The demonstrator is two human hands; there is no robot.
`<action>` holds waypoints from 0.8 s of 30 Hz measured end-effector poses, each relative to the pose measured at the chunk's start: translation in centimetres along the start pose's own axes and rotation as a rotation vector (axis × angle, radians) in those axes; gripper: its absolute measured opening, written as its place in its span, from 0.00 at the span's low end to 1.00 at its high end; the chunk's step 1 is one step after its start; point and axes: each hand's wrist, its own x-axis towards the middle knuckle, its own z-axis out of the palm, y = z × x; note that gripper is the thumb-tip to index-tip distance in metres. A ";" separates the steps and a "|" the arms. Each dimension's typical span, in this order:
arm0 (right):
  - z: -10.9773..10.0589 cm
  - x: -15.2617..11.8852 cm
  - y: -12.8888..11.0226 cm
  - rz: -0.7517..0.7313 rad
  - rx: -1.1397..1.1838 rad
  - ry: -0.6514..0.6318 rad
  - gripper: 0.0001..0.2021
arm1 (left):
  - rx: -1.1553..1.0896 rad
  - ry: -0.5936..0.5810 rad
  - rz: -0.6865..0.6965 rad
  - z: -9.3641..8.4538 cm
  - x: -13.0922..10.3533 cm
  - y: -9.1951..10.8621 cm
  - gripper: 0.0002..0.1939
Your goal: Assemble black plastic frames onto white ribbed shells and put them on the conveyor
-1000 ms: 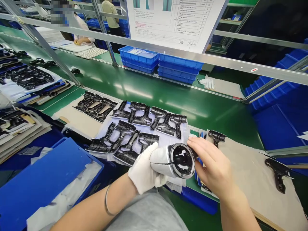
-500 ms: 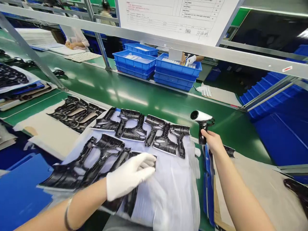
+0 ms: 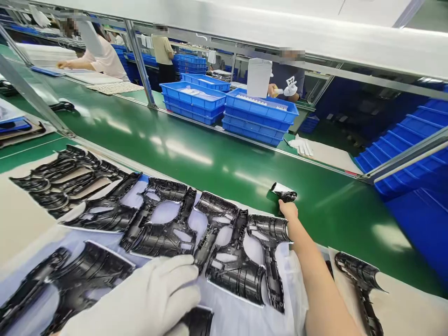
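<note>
Out over the green belt, my bare right hand (image 3: 289, 211) grips a white-and-black hair dryer (image 3: 284, 190) by its handle. The dryer is low at the belt; whether it touches is unclear. My left hand (image 3: 154, 294), in a white glove, hovers over the near tray with its fingers loosely extended and nothing visible in them. Under and beside it are black hair dryer shell halves (image 3: 238, 280), insides facing up, on a white sheet. One shell piece (image 3: 201, 321) is partly hidden below the glove.
More black parts lie on cardboard (image 3: 24, 205) at the left, and a shell half (image 3: 360, 275) on cardboard at the right. Across the green belt (image 3: 168, 140) stand stacked blue bins (image 3: 259, 123). A metal frame post (image 3: 140, 65) rises at the far edge. Co-workers are beyond.
My right hand has carried the hair dryer farther out and lowered it toward the belt; the dryer has tilted. My left hand has moved closer to the back row of shells. The view has shifted.
</note>
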 end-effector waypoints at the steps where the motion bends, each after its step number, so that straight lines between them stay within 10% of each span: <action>1: 0.0 -0.1 -0.2 0.005 0.007 -0.005 0.16 | 0.006 -0.067 -0.027 -0.5 0.8 0.1 0.16; 6: -3.7 -4.1 -0.9 -0.118 0.108 0.011 0.15 | -0.021 -0.384 -0.024 -1.3 7.0 0.0 0.11; 13: -11.9 -20.1 1.3 -0.457 0.143 -0.206 0.18 | 0.064 -0.433 0.138 4.4 11.9 -0.7 0.29; 17: -11.3 -25.2 1.6 -0.489 0.024 -0.354 0.14 | 0.029 -0.396 0.119 4.4 13.4 1.0 0.02; 19: -10.1 -25.5 1.3 -0.463 -0.008 -0.333 0.13 | -0.034 -0.369 0.067 3.2 13.7 1.7 0.07; 24: -8.9 -23.8 1.3 -0.381 0.120 -0.448 0.21 | -0.429 -0.281 -0.489 -0.8 12.3 1.1 0.09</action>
